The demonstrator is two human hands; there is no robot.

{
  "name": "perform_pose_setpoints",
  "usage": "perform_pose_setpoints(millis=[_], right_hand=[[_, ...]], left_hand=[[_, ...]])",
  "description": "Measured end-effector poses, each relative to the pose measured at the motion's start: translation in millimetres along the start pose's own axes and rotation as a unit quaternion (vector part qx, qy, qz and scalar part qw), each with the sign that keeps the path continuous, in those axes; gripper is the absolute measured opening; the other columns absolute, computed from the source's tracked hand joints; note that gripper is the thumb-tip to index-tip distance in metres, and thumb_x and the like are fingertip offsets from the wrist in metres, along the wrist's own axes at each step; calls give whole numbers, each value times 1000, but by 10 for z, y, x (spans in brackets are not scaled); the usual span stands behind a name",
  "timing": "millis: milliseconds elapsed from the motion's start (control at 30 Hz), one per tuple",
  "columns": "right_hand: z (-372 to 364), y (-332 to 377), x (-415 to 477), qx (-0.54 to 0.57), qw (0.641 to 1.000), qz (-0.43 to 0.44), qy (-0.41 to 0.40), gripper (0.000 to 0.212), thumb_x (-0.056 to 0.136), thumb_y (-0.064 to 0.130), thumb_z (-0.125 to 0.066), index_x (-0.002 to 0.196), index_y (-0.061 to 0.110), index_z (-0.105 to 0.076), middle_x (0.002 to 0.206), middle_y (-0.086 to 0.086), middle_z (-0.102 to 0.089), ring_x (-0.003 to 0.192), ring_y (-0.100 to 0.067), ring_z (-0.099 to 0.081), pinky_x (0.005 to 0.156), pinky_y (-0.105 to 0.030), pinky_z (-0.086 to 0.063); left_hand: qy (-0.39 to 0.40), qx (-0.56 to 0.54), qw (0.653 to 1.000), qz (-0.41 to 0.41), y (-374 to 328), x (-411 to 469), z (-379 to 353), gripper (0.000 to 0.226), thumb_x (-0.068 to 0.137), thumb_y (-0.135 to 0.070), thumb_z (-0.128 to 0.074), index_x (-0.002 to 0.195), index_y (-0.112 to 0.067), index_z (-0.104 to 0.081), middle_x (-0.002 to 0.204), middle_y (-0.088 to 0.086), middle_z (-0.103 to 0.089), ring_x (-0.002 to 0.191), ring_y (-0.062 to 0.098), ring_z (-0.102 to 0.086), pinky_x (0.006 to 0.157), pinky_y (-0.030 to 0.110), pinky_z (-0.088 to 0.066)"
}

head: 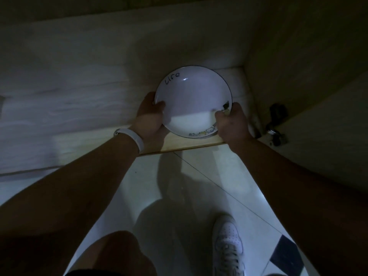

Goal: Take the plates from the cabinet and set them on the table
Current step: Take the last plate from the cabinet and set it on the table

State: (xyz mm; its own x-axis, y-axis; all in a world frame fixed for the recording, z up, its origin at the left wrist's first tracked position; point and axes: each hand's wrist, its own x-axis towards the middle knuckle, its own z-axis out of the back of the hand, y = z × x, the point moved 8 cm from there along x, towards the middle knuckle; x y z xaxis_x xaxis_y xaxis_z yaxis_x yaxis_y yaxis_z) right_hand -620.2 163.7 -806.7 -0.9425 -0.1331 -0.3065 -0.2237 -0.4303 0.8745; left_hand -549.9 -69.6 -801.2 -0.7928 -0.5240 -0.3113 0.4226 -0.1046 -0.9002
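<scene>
A white plate (192, 96) with a thin dark rim, the word "Life" and small cartoon figures sits low inside the dim cabinet (179, 145), over its wooden bottom shelf near the front edge. My left hand (150, 116) grips the plate's left rim, thumb on top. Gripping the lower right rim is my right hand (232, 123), thumb over the cartoon figures. Whether the plate rests on the shelf or is lifted off it is unclear. No other plate is visible.
The cabinet's right wall and an open door (322, 120) with a metal hinge (275, 124) stand close to my right hand. A pale panel (59, 108) fills the left. Below are white floor tiles (179, 196), my knee and a white shoe (228, 244).
</scene>
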Motion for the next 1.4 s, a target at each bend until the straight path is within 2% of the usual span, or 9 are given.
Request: perform_pose_setpoints(millis=[133, 233, 300, 400, 467, 667, 967, 1167, 1400], right_hand=[[18, 21, -156, 76, 996, -43, 18, 7, 79, 19, -56, 85, 19, -52, 76, -1, -56, 65, -18, -54, 57, -30, -42], [7, 135, -443, 74, 994, -66, 52, 10, 87, 11, -54, 86, 20, -53, 74, -1, -56, 58, -14, -55, 44, -22, -43], [17, 214, -685, 74, 991, -85, 77, 13, 90, 6, -53, 88, 19, -52, 76, -3, -57, 59, -14, -58, 39, -19, -43], [116, 379, -1081, 48, 987, -117, 104, 22, 87, 7, -54, 105, 21, -55, 97, -4, -61, 81, -17, -63, 50, -29, -57], [186, 503, -1379, 53, 980, -146, 122, 39, 85, 7, -53, 121, 21, -52, 107, -1, -60, 91, -16, -61, 58, -33, -60], [500, 1031, -2216, -19, 979, -158, 126, 42, 67, 25, -51, 108, 25, -59, 103, 3, -66, 97, -19, -62, 86, -44, -56], [1021, 2053, -3383, -17, 979, -176, 102, 21, 82, 10, -52, 101, 15, -57, 94, 0, -65, 85, -15, -62, 60, -19, -44], [1445, 2890, -4034, -4, 985, -155, 70, 21, 83, 8, -51, 102, 13, -58, 99, -7, -67, 95, -22, -64, 83, -39, -55], [1957, 3794, -4876, -20, 993, -112, 37, 30, 79, 17, -52, 106, 26, -59, 95, 8, -68, 88, -12, -63, 81, -45, -58]], left_hand=[[16, -129, 991, 27, -11, -214, 45, 31, 97, 1, -44, 128, 2, -51, 114, 11, -65, 96, 19, -69, 68, 25, -57], [15, -135, 990, 41, -10, -419, 207, 29, 99, -5, -47, 128, -7, -53, 120, 10, -64, 104, 25, -64, 86, 39, -55], [13, -125, 991, 54, -54, -647, 321, 27, 99, -9, -48, 125, -12, -54, 121, 8, -64, 106, 26, -63, 83, 39, -56], [14, -137, 986, 95, -137, -1085, 483, 35, 99, -11, -49, 133, -17, -53, 116, 4, -66, 94, 20, -67, 59, 28, -56], [6, -158, 980, 120, -206, -1418, 610, 37, 99, -10, -49, 136, -16, -52, 117, 4, -66, 95, 20, -66, 59, 28, -56], [-10, -171, 967, 187, -512, -2334, 964, 32, 99, -11, -48, 127, -24, -56, 117, 2, -67, 101, 24, -63, 62, 33, -54], [-3, -143, 973, 183, -1696, -3378, 1609, 29, 99, -11, -48, 118, -29, -59, 103, -8, -69, 89, 13, -65, 72, 35, -55], [20, -144, 979, 145, -2618, -3918, 1999, 31, 98, -9, -48, 107, -35, -61, 98, -14, -70, 83, 5, -66, 74, 33, -55], [55, -161, 979, 111, -3502, -4639, 2360, 33, 99, -10, -47, 110, -39, -60, 101, -14, -70, 92, 12, -65, 75, 36, -56]])
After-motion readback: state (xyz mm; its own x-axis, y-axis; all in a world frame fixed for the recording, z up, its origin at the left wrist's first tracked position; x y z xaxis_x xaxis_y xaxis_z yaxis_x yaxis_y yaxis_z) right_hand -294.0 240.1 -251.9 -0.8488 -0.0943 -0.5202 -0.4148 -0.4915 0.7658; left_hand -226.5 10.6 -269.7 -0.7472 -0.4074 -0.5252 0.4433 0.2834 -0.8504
